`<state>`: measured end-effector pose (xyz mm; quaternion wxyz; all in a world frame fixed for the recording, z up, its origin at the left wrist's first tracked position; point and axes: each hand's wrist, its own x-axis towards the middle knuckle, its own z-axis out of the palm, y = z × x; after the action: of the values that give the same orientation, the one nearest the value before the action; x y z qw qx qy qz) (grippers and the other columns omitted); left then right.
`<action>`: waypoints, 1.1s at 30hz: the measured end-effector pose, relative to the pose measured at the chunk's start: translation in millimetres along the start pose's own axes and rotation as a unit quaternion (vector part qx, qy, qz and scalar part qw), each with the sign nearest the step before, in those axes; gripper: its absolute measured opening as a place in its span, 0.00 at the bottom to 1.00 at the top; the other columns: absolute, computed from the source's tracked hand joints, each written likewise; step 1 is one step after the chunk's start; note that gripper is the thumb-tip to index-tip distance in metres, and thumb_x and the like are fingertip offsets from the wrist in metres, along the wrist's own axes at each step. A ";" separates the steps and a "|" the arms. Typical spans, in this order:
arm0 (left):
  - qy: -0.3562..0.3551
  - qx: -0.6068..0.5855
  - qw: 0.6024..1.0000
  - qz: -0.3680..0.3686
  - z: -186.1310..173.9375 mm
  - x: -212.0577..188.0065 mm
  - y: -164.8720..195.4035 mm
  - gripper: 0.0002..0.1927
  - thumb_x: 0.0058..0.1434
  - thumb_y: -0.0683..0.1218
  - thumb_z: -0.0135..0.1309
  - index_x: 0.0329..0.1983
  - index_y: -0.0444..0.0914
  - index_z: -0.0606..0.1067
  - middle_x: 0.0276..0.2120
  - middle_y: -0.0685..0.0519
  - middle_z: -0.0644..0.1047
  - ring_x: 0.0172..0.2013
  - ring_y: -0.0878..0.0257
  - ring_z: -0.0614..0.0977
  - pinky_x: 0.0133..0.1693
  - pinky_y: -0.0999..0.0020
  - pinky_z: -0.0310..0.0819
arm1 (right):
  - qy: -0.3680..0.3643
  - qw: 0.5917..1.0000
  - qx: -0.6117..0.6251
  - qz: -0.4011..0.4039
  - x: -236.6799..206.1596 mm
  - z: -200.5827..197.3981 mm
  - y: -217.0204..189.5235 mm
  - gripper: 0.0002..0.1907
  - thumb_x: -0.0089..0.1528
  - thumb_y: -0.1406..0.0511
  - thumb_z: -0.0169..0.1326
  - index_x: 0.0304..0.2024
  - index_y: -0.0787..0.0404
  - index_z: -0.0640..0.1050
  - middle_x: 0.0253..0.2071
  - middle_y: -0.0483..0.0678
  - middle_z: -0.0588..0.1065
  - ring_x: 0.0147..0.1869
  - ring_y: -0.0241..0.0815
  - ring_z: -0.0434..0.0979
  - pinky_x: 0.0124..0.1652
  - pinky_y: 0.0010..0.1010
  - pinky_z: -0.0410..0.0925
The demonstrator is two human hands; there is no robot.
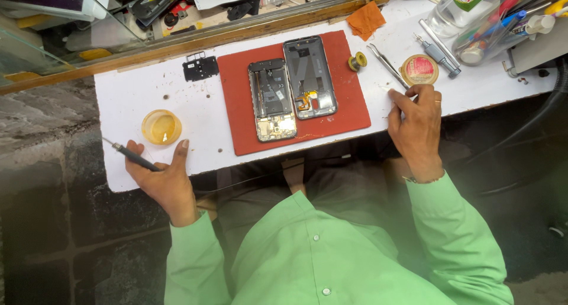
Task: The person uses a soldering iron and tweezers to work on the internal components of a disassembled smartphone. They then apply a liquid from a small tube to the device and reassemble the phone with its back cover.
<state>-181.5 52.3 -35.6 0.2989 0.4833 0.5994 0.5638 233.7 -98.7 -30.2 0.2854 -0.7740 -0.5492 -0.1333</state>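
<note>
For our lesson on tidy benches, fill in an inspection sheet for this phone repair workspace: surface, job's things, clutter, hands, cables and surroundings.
Surface: white tabletop, speckled with small dark spots; red mat in the middle.
Job's things: opened phone body and its back shell side by side on the mat; black cover piece off the mat.
Clutter: yellow dish, tweezers, round tin, orange cloth, pens and bottles at the far right.
Hands: left hand holds a thin screwdriver; right hand rests at the table edge, fingertips down.
Cables: black hose at the right.
Surroundings: glass counter behind, stone floor below.
</note>
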 end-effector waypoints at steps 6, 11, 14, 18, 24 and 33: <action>-0.025 0.054 0.995 0.083 7.1 9.9 -2.6 0.46 0.56 0.35 0.74 0.72 0.27 0.59 0.68 0.42 0.65 0.70 0.51 0.66 0.71 0.60 0.59 | -0.008 0.999 0.030 -0.014 -8.0 -11.1 -2.7 0.14 0.65 0.71 0.61 0.53 0.60 0.83 0.51 0.52 0.71 0.52 0.51 0.69 0.52 0.42 0.64; -0.006 0.030 0.997 0.068 9.6 9.1 -1.9 0.44 0.58 0.36 0.72 0.72 0.27 0.59 0.66 0.42 0.66 0.68 0.53 0.68 0.68 0.62 0.65 | 0.031 0.997 0.066 -0.012 12.9 -7.8 0.9 0.17 0.64 0.68 0.65 0.55 0.65 0.81 0.51 0.55 0.70 0.55 0.55 0.69 0.55 0.42 0.65; 0.057 0.064 0.991 0.105 7.5 -5.3 2.9 0.41 0.60 0.35 0.73 0.71 0.28 0.62 0.60 0.43 0.66 0.55 0.59 0.70 0.51 0.66 0.68 | 0.029 0.998 0.057 -0.010 35.2 5.8 8.6 0.18 0.63 0.68 0.65 0.55 0.66 0.81 0.51 0.54 0.70 0.56 0.55 0.68 0.56 0.43 0.64; 0.045 -0.033 0.998 0.036 9.6 -33.9 17.4 0.27 0.60 0.36 0.69 0.60 0.33 0.71 0.47 0.55 0.70 0.26 0.73 0.65 0.27 0.74 0.58 | 0.022 1.000 -0.005 -0.011 54.5 30.0 18.3 0.18 0.61 0.66 0.67 0.51 0.68 0.82 0.49 0.57 0.69 0.55 0.58 0.66 0.53 0.46 0.62; -0.241 -0.045 0.968 0.058 46.9 -84.3 57.7 0.11 0.60 0.40 0.66 0.44 0.35 0.78 0.37 0.58 0.77 0.34 0.74 0.73 0.31 0.76 0.65 | 0.048 0.998 -0.024 0.017 57.9 44.2 19.3 0.04 0.63 0.69 0.63 0.40 0.64 0.83 0.48 0.52 0.69 0.57 0.54 0.66 0.54 0.46 0.61; -0.408 -0.016 0.896 0.173 107.9 -89.4 96.1 0.14 0.56 0.41 0.64 0.45 0.33 0.79 0.43 0.48 0.78 0.39 0.53 0.82 0.38 0.66 0.77 | 0.073 0.958 0.257 0.109 1.9 -14.1 -30.8 0.06 0.68 0.73 0.62 0.46 0.71 0.81 0.38 0.51 0.79 0.39 0.39 0.76 0.42 0.30 0.70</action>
<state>-29.1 2.3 20.5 0.4225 0.7621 0.3225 0.3698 207.3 -98.3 -8.9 0.5269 -0.7177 -0.4552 -0.0123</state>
